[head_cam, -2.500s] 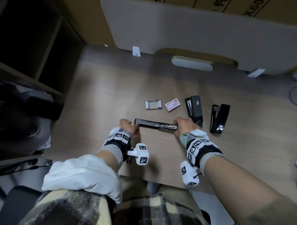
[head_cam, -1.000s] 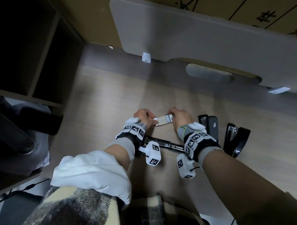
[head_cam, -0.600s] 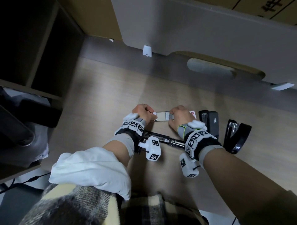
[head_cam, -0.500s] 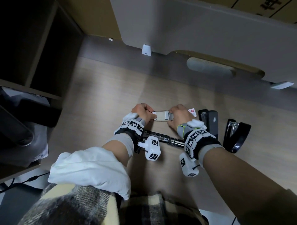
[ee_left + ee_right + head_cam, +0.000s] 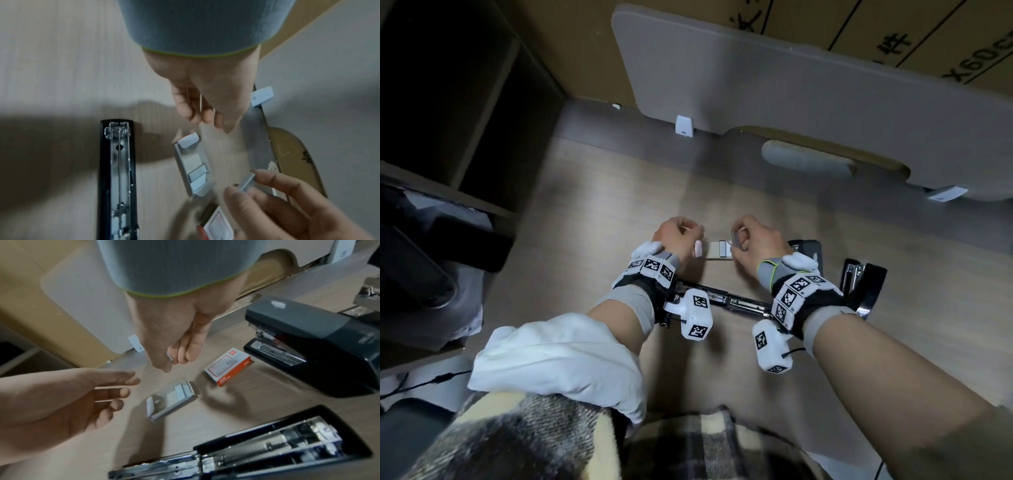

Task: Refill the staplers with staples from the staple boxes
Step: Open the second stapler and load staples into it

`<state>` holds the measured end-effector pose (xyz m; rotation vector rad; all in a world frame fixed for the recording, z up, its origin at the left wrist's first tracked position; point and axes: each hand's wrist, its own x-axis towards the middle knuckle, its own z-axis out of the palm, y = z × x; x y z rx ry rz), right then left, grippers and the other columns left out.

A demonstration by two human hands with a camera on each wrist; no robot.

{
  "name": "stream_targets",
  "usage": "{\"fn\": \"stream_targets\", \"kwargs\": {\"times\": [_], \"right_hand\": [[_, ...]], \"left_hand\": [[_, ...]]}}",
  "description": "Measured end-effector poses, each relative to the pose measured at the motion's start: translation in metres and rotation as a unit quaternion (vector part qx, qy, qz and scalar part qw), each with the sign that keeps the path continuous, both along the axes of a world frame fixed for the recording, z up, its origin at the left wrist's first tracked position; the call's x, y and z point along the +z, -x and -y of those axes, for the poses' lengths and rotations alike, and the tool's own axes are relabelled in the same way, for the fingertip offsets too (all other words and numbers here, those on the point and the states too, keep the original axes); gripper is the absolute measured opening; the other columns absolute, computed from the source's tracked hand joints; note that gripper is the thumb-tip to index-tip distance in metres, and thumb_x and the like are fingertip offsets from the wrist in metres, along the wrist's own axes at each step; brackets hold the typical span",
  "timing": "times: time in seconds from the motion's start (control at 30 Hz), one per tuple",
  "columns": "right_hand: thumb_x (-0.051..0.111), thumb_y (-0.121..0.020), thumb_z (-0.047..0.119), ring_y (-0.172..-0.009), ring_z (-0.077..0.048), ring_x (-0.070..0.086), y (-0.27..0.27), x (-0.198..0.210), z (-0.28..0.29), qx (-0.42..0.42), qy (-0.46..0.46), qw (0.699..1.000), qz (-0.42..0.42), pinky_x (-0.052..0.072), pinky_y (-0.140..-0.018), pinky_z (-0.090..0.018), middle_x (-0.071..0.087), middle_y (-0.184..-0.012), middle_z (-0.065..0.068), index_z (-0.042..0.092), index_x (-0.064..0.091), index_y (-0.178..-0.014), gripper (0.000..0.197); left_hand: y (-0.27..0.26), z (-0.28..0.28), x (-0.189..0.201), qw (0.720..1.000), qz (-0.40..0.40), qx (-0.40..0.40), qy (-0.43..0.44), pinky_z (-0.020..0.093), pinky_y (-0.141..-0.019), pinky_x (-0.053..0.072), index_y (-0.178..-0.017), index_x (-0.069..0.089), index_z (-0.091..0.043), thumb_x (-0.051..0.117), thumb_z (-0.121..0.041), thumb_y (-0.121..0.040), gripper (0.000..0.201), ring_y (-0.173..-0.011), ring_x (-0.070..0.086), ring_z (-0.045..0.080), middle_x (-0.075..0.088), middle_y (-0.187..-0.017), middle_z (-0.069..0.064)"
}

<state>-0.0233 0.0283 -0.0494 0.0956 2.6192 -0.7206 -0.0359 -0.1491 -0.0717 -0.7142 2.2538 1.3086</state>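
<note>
An opened staple box tray (image 5: 717, 249) lies on the desk between my hands, with a few staple strips left in it (image 5: 197, 175). My right hand (image 5: 737, 240) pinches a short staple strip (image 5: 246, 181) between thumb and fingers, just above and right of the tray. Beside the tray's left end hovers my left hand (image 5: 123, 386), fingers relaxed and holding nothing. The opened black stapler (image 5: 732, 301) lies flat nearer to me, under my wrists, its metal magazine (image 5: 119, 162) exposed. A closed red-and-white staple box (image 5: 228, 366) sits right of the tray.
Two more black staplers stand to the right, one (image 5: 807, 248) close behind my right hand and another (image 5: 863, 282) further right. A grey divider panel (image 5: 774, 85) runs along the desk's back edge. Dark shelving (image 5: 448, 102) stands at the left.
Both hands left the opened stapler and went forward to the staple box tray. My right hand has lifted a staple strip out, and my left hand has let go of the tray.
</note>
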Motion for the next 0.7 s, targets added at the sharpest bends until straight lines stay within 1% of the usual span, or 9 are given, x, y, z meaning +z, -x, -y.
{"fn": "stream_targets", "kwargs": {"times": [0.07,0.13,0.2,0.27,0.37,0.43,0.53,0.6,0.7], "right_hand": [[0.072,-0.074,0.023,-0.079,-0.019,0.067,-0.005,0.003,0.002,0.024,0.036,0.999,-0.006,0.055,-0.076,-0.034,0.064,-0.078,0.013,0.035,0.050,-0.111,0.044],[0.075,-0.073,0.028,-0.078,-0.015,0.067,-0.012,0.009,0.004,0.033,0.044,0.998,-0.003,0.054,-0.075,-0.032,0.066,-0.078,0.015,0.034,0.051,-0.109,0.043],[0.078,-0.070,0.035,-0.074,-0.013,0.066,-0.017,0.011,0.008,0.034,0.062,0.997,-0.011,0.055,-0.073,-0.034,0.065,-0.073,0.014,0.029,0.056,-0.095,0.034],[0.081,-0.068,0.042,-0.071,-0.011,0.064,-0.025,0.012,0.011,0.041,0.085,0.995,-0.008,0.055,-0.071,-0.034,0.066,-0.073,0.013,0.028,0.058,-0.089,0.034],[0.073,-0.074,0.054,-0.081,-0.012,0.063,-0.031,0.013,0.014,0.057,0.023,0.998,0.016,0.046,-0.069,-0.028,0.068,-0.086,0.015,0.030,0.059,-0.099,0.037],[0.070,-0.079,0.052,-0.089,-0.013,0.064,-0.035,0.011,0.012,0.052,0.002,0.999,0.009,0.040,-0.069,-0.026,0.067,-0.093,0.016,0.031,0.060,-0.104,0.034],[0.071,-0.080,0.046,-0.094,-0.011,0.063,-0.041,0.007,0.020,0.095,0.034,0.995,-0.002,0.046,-0.077,-0.027,0.068,-0.103,0.015,0.034,0.064,-0.110,0.034],[0.071,-0.079,0.046,-0.096,-0.010,0.063,-0.044,0.002,0.032,0.124,0.025,0.992,0.007,0.048,-0.079,-0.027,0.069,-0.103,0.016,0.037,0.067,-0.108,0.031],[0.067,-0.082,0.047,-0.099,-0.014,0.063,-0.046,-0.001,0.046,0.133,-0.032,0.991,-0.007,0.046,-0.078,-0.027,0.069,-0.100,0.010,0.039,0.069,-0.106,0.026]], "left_hand": [[-0.006,-0.003,0.011,0.995,0.017,0.019,-0.099,0.024,-0.057,0.053,-0.096,0.070,-0.017,0.071,-0.035,-0.086,0.021,-0.057,0.063,0.013,0.073,-0.085,0.004],[-0.020,-0.006,0.021,0.987,0.014,-0.010,-0.162,0.019,-0.049,0.049,-0.104,0.070,-0.013,0.075,-0.031,-0.085,0.027,-0.051,0.061,0.007,0.072,-0.082,0.006],[-0.032,-0.007,0.026,0.986,-0.008,-0.024,-0.167,0.018,-0.049,0.047,-0.101,0.073,-0.012,0.079,-0.023,-0.082,0.023,-0.052,0.061,0.005,0.072,-0.074,0.003],[-0.046,-0.004,0.025,0.986,-0.023,0.012,-0.164,0.017,-0.048,0.047,-0.096,0.071,-0.010,0.078,-0.013,-0.082,0.016,-0.051,0.061,0.006,0.069,-0.068,0.004],[-0.063,0.005,0.022,0.985,-0.019,0.071,-0.158,0.022,-0.051,0.049,-0.097,0.068,-0.004,0.074,-0.007,-0.084,0.014,-0.050,0.061,0.010,0.066,-0.067,0.009],[-0.071,0.011,0.019,0.983,-0.010,0.093,-0.161,0.025,-0.053,0.048,-0.096,0.067,-0.002,0.073,-0.005,-0.083,0.014,-0.051,0.062,0.012,0.068,-0.070,0.013],[-0.077,0.020,0.015,0.980,0.016,0.090,-0.176,0.028,-0.062,0.051,-0.090,0.070,-0.004,0.074,-0.006,-0.080,0.011,-0.056,0.063,0.015,0.070,-0.075,0.015],[-0.078,0.027,0.013,0.981,0.033,0.067,-0.179,0.027,-0.066,0.052,-0.088,0.072,-0.006,0.075,-0.010,-0.079,0.010,-0.063,0.064,0.017,0.071,-0.078,0.015],[-0.078,0.035,0.013,0.984,0.042,0.041,-0.167,0.018,-0.055,0.047,-0.086,0.074,-0.012,0.075,-0.015,-0.079,0.007,-0.065,0.065,0.013,0.073,-0.079,0.011]]}}
